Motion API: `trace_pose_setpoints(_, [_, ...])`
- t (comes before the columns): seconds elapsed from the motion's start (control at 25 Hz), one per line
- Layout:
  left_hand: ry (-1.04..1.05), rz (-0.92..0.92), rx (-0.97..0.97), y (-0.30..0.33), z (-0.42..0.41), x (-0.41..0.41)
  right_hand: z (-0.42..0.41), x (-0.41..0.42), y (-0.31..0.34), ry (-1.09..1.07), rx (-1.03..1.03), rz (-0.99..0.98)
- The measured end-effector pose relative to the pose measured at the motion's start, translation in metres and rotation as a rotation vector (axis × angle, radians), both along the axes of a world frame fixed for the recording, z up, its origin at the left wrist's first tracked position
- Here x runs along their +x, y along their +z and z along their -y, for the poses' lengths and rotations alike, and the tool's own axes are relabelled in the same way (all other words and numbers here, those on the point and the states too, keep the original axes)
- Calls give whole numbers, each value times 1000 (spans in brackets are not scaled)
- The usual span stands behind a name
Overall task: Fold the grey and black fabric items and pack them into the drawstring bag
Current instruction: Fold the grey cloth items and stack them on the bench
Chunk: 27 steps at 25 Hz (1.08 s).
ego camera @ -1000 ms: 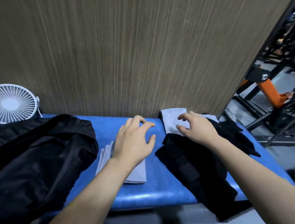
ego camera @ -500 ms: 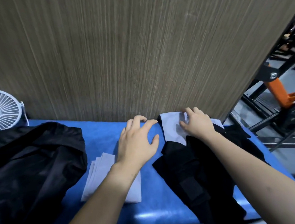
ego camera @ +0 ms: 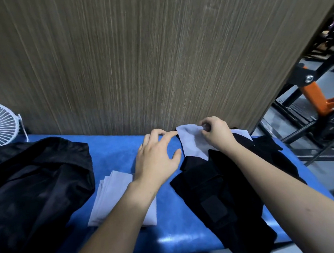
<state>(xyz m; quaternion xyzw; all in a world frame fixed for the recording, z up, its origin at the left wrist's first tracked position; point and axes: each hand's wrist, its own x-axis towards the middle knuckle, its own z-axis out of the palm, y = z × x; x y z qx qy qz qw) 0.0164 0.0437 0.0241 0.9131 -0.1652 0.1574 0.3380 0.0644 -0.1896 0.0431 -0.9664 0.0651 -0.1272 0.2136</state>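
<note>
Folded grey stack [ego camera: 115, 192] and black fabric pile [ego camera: 217, 192] lie near. Left hand [ego camera: 156, 157] spread, holding nothing. Right hand [ego camera: 216, 132] pinches the unfolded grey cloth [ego camera: 191, 142], probably its far edge. Pull free slowly, corners aligned. Black bag [ego camera: 35, 186] left.

Both bare forearms reach forward toward the desk's far edge. The left hand [ego camera: 156, 157] hovers palm down, fingers spread and lightly bent, thumb out to the side, gripping nothing. The right hand [ego camera: 216, 134] sits just beside it, fingers curled tight, its grip pinching a fold of grey cloth [ego camera: 191, 142].
</note>
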Motion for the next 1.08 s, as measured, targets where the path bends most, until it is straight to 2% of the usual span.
trace_pose_setpoints(0.12, [-33,-77,-33,0,26,8,-1,-8,5,90,-32,68])
trace_pose_setpoints(0.28, [-132,-150,103,14,65,57,4,-15,11,129,55,113])
trace_pose_setpoints(0.4, [-113,-183,203,24,80,78,9,-23,21,145,105,134])
trace_pose_setpoints(0.6, [-78,-117,75,52,67,75,11,-33,41,94,171,268])
trace_pose_setpoints(0.88, [-212,151,-98,137,37,33,-14,-64,114,160,515,540])
trace_pose_setpoints(1.0, [-347,173,-260,173,21,2,-27,-94,155,195,583,646])
trace_pose_setpoints(1.08, [-407,116,-347,186,11,-23,-32,-117,173,229,584,658])
